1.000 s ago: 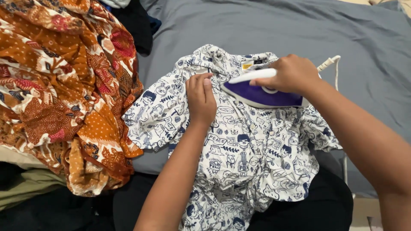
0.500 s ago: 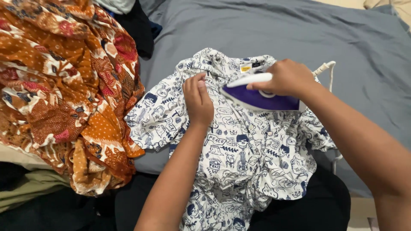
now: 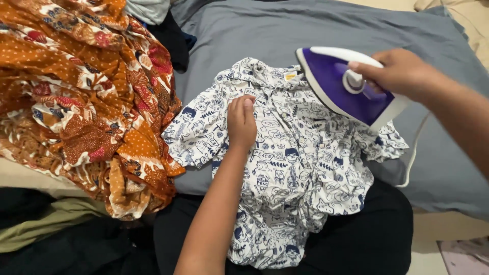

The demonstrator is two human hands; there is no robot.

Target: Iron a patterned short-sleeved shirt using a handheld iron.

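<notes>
White shirt [image 3: 285, 168] with blue doodle print lies spread on grey sheet [image 3: 316, 30]; small yellow neck label [image 3: 291, 76] at collar. Left hand [image 3: 241, 122] flat on shirt chest, fingers together, pointing toward collar. Right hand [image 3: 402, 71] grips purple-and-white iron [image 3: 342, 84], tilted, raised over shirt's collar side. Orange batik cloth [image 3: 81, 97] heaped beside shirt's sleeve.

A printed shirt [image 3: 295, 168] is lying spread on a sheet [image 3: 305, 30], its lower part running over the sheet's near edge. A left hand [image 3: 241, 122] is resting on the shirt's left half, and a right hand [image 3: 402, 71] is holding an iron [image 3: 341, 86] tilted above the collar, toward the right edge. A heap of patterned cloth [image 3: 86, 102] is lying over the sheet's left edge.
</notes>
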